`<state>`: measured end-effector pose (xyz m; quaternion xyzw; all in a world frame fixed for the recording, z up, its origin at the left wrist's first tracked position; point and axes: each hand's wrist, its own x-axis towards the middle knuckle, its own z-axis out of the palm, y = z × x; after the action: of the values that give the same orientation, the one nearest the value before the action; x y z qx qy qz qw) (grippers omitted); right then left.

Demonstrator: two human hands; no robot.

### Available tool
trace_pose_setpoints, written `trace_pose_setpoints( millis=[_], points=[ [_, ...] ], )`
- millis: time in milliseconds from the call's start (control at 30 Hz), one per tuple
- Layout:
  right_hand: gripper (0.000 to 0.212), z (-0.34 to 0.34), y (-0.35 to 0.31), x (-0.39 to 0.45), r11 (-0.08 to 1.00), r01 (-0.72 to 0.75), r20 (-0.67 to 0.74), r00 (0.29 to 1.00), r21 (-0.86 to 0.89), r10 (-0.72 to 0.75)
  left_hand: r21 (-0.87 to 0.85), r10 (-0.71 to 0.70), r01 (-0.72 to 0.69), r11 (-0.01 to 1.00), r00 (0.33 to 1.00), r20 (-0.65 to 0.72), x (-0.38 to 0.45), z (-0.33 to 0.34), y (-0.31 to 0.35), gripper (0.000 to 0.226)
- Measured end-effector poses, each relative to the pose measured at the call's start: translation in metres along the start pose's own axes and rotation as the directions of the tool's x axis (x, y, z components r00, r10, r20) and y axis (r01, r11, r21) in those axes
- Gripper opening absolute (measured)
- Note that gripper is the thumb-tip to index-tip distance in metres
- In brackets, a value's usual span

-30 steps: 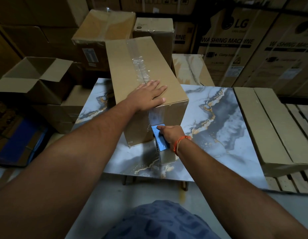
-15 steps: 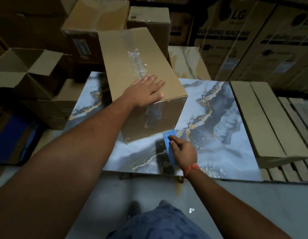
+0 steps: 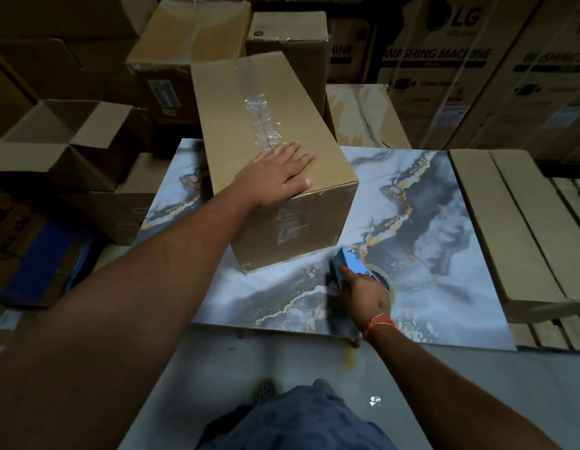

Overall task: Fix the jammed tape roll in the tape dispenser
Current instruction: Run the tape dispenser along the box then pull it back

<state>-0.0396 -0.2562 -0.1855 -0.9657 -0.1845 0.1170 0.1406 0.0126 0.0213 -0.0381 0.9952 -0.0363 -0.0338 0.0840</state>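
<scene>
A blue tape dispenser [image 3: 348, 263] with a clear tape roll [image 3: 384, 280] is in my right hand [image 3: 363, 293], which grips it just above the marble-patterned table [image 3: 444, 254], a little clear of the box's near end. My left hand [image 3: 279, 177] lies flat with fingers spread on top of a long taped cardboard box [image 3: 262, 125] that stands on the table. Clear tape runs along the box's top seam and down its near end. Most of the dispenser's handle is hidden under my fingers.
Flat cardboard packages [image 3: 516, 222] lie along the table's right edge on wooden slats. An open box [image 3: 64, 138] sits at the left, with stacked cartons [image 3: 191, 43] and washing machine boxes [image 3: 444, 60] behind. Grey floor and my knee [image 3: 298, 417] are below.
My right hand has pulled the dispenser away from the box's near end, down and to the right, and turned it so the roll shows. My left hand stays on the box.
</scene>
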Motion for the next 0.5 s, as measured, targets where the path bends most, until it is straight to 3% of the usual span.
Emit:
trace_pose_setpoints(
  millis=[100, 200, 333, 400, 500],
  points=[
    [0.060, 0.007, 0.001, 0.009, 0.997, 0.011, 0.040, 0.999, -0.081, -0.008, -0.006, 0.006, -0.006, 1.000, 1.000, 0.004, 0.000, 0.000, -0.001, 0.076],
    [0.065, 0.018, -0.003, 0.003, 0.989, -0.095, 0.021, 0.995, -0.116, 0.098, -0.004, 0.011, -0.011, 1.000, 1.000, 0.007, 0.001, 0.000, -0.001, 0.075],
    [0.060, 0.022, -0.027, -0.016, 0.955, -0.285, -0.247, 0.934, -0.082, 0.258, 0.013, 0.040, -0.041, 0.999, 0.999, 0.016, 0.004, 0.001, -0.004, 0.067],
    [0.059, 0.022, -0.041, -0.018, 0.952, -0.305, -0.349, 0.889, 0.034, 0.298, 0.015, 0.092, -0.092, 0.996, 0.995, 0.037, 0.009, 0.000, -0.009, 0.068],
    [0.062, 0.021, -0.079, -0.018, 0.896, -0.175, -0.379, 0.860, 0.409, 0.341, 0.032, 0.163, -0.165, 0.986, 0.985, 0.056, 0.016, -0.002, -0.020, 0.073]
  ],
)
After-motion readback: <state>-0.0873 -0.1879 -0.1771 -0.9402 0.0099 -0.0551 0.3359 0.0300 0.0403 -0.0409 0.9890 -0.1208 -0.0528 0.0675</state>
